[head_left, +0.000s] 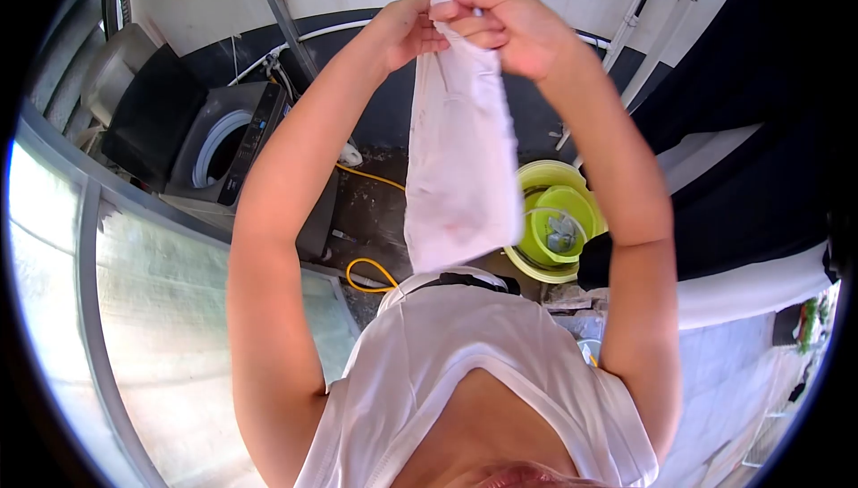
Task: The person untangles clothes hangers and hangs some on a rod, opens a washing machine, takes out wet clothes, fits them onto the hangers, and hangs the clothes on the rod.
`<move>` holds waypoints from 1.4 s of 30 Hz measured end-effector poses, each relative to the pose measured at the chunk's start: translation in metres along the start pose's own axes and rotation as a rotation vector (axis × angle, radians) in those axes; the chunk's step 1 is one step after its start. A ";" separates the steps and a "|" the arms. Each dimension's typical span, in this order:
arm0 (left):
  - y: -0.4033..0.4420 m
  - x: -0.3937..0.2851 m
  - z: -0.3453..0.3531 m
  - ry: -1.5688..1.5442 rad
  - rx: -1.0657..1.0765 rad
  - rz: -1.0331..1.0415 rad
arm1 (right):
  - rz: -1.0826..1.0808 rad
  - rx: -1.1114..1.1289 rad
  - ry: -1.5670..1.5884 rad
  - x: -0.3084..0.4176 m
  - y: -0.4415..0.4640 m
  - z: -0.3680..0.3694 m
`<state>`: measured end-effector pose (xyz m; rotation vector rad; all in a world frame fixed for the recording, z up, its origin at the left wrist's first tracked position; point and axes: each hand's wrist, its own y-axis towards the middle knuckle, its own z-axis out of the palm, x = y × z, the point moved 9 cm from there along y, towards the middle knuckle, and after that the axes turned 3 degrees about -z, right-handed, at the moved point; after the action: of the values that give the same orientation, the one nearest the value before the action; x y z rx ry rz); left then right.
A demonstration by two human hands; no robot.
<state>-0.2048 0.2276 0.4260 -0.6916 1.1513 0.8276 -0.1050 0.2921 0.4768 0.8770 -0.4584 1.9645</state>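
Note:
A white cloth hangs down in front of me, held up by its top edge. My left hand pinches the top left corner, its fingers closed on the fabric. Close beside it, my right hand has its fingers curled round the top right part of the cloth. A thin pale rod or line shows behind my right hand. The cloth's lower edge hangs near my waist and is slightly blurred.
An open top-loading washing machine stands at the left. Green basins sit nested on the floor at right, with something grey inside. A yellow hose lies on the floor. Dark fabric hangs at the far right.

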 end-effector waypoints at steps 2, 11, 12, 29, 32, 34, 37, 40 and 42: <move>-0.005 -0.003 -0.004 0.114 0.040 -0.011 | 0.127 0.112 -0.056 0.013 -0.007 0.002; -0.064 -0.095 -0.013 0.934 -0.549 1.109 | 0.331 -0.077 -0.673 0.062 -0.041 0.031; -0.086 -0.098 0.007 1.010 -0.539 1.393 | 0.377 -0.027 -0.657 0.061 -0.044 0.035; -0.081 -0.167 0.029 0.975 -0.490 1.143 | -0.734 -0.742 -2.456 0.141 -0.244 0.118; -0.091 -0.169 0.058 1.022 -0.449 1.222 | -0.859 -0.987 -2.542 0.131 -0.255 0.114; -0.095 -0.166 0.084 1.053 -0.406 1.314 | -1.034 -1.058 -2.653 0.127 -0.255 0.119; -0.103 -0.161 0.117 1.060 -0.357 1.436 | -1.081 -1.037 -2.505 0.131 -0.256 0.118; -0.118 -0.147 0.161 1.159 -0.226 1.568 | -1.119 -0.995 -2.469 0.128 -0.241 0.123; -0.120 -0.152 0.172 1.060 -0.188 1.533 | -0.883 -1.118 -2.436 0.135 -0.244 0.119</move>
<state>-0.0461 0.2754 0.6245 -0.2314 2.6766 1.9506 0.1057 0.4251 0.6507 1.6325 -1.6407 -1.0331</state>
